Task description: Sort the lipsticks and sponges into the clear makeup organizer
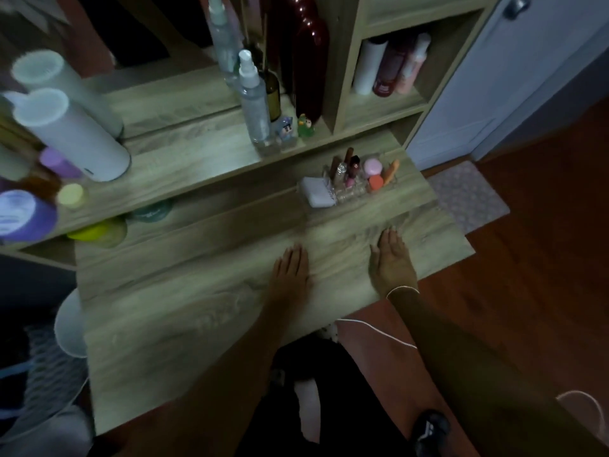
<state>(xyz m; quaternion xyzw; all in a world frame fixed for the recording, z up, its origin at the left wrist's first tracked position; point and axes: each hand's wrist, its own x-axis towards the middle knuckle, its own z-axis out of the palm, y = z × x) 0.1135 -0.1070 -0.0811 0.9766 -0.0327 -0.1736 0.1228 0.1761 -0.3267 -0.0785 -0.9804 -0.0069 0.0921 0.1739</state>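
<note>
both flat, left hand [291, 272] and right hand [393, 260] rest near organizer [349, 184].

Both hands, left [291, 273] and right [393, 263], lie flat and empty on the table [184, 311], near the filled organizer [349, 184].

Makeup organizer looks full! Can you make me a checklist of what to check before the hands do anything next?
1. Lipsticks standing in the clear organizer: ok.
2. Pink sponge and orange sponge inside it: ok.
3. Stray lipsticks or sponges on the desk: none seen, ok.
4. Left hand empty, flat on desk: ok.
5. Right hand empty, flat: ok.
6. White item beside the lipsticks, sponge or not: cannot tell.
</note>
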